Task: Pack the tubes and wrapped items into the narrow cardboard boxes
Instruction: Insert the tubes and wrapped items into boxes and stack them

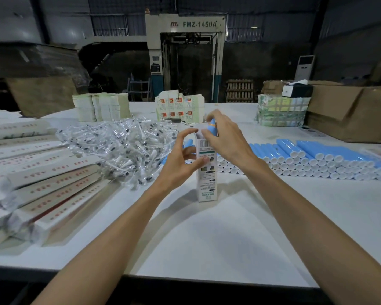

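an upright box (207, 186) is being pinched by the left grip (185, 161), a blue tube (212, 129) by the right grip (227, 144), on the counter (207, 238) between wrapped items (123, 146) and stacked tubes (317, 159).

Both our forearms reach forward; our left hand (184, 158) grips the box (207, 183), our right hand (227, 142) pinches a tube (212, 127).

I am holding one narrow box (207, 172) in my left hand (185, 159) and one blue tube (212, 128) in my right hand (227, 139). I am counting three bundles of flat cartons at the far side: a beige bundle (101, 106), a red-printed bundle (178, 108) and a film-wrapped bundle (282, 113). I am seeing one brown carton (350, 113). The stacked tubes (317, 159), heaped wrapped items (123, 146) and long packs (42, 172) are too many to count.
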{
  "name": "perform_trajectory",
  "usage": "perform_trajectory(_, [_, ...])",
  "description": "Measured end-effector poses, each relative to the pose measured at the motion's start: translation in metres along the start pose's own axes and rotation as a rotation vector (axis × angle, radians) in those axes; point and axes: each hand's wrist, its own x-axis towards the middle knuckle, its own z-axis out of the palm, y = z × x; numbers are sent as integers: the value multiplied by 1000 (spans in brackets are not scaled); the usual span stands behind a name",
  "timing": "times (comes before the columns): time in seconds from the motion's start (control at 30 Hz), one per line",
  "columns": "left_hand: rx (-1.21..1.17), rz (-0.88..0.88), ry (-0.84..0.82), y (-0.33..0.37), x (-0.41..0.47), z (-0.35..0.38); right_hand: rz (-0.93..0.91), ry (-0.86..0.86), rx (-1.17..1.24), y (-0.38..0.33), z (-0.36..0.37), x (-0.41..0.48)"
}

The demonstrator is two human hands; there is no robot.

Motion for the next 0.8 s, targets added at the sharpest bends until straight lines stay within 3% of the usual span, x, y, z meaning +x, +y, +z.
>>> perform_trajectory(0.1, [20,-24,33,0,-1,-4,24,-26,116,4,10,-8])
perform_trajectory(0.27, [87,-58,218,5,0,-47,84,127,270,21,39,-27])
perform_trajectory(0.53, [267,-83,687,-3,-16,-121,-203,-378,-57,12,122,-34])
perform_trajectory(0.67, [367,-88,777,-8,-17,-124,-432,-458,-254,-3,157,-27])
perform_trajectory(0.8, [372,-84,816,-9,-18,-126,-570,-417,-425,-13,172,-21])
